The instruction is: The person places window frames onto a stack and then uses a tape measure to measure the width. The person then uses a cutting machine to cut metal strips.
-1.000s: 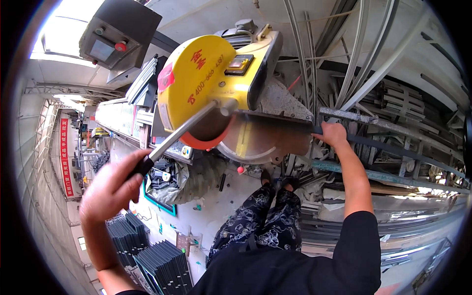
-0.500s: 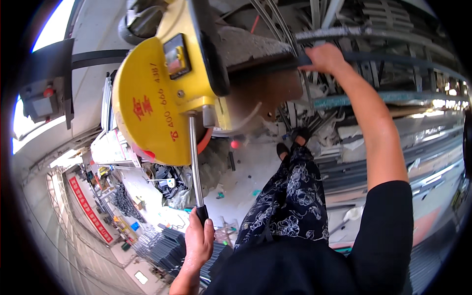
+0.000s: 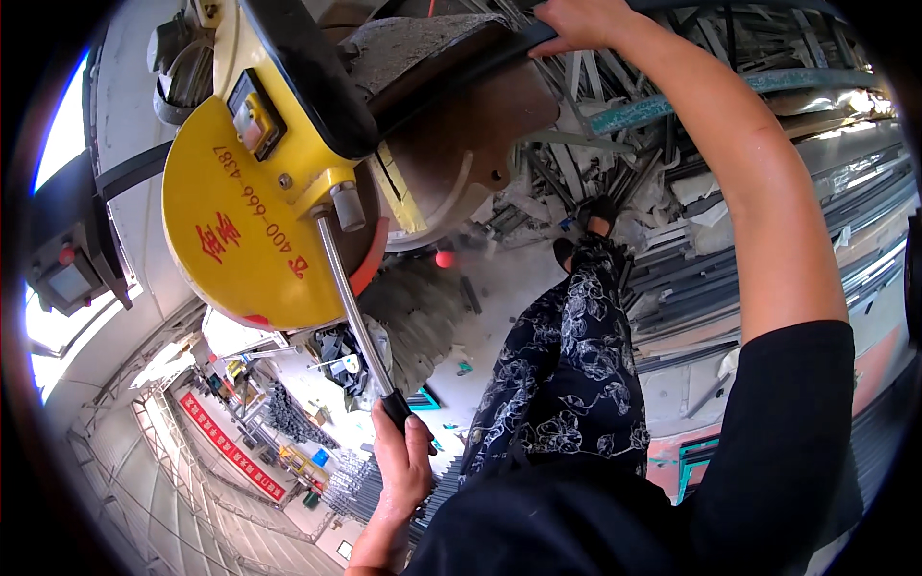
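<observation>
A yellow cut-off saw with a rounded blade guard and a switch fills the upper left. From it a shiny metal lever slants down to a black grip. My left hand is wrapped round that grip. At the top, my right hand is closed on a long dark bar, its fingertips partly hidden. The bar runs from that hand to the saw's brown, rusty bed. Where the blade meets the bar is hidden behind the guard and a black housing.
A control box with a red button stands at the far left. Scrap strips lie beyond my feet, near a teal rail. Long profiles are stacked at the right. Dark offcuts lie in a heap below the saw.
The view has turned, so the saw sits further left and higher, its lever more slanted. Both hands keep their holds; the right now appears nearer the top edge.
</observation>
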{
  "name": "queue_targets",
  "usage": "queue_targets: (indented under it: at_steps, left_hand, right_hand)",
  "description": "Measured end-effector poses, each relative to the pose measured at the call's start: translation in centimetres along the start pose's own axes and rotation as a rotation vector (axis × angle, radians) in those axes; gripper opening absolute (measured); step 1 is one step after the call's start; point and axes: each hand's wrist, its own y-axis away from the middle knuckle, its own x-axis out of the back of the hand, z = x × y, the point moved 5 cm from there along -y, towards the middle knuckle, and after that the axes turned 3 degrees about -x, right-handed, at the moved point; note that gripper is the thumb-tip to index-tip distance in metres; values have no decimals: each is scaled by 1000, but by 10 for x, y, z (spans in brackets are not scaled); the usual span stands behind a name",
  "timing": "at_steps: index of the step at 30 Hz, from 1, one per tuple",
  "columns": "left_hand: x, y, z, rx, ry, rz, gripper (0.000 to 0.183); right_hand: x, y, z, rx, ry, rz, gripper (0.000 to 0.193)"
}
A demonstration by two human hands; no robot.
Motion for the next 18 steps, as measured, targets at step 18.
queue_targets:
  at_steps: [18]
  left_hand:
    - [-3,-1,-13,-87,-79,41,39]
  right_hand:
    - [9,-4,0,-9,14,-16,59]
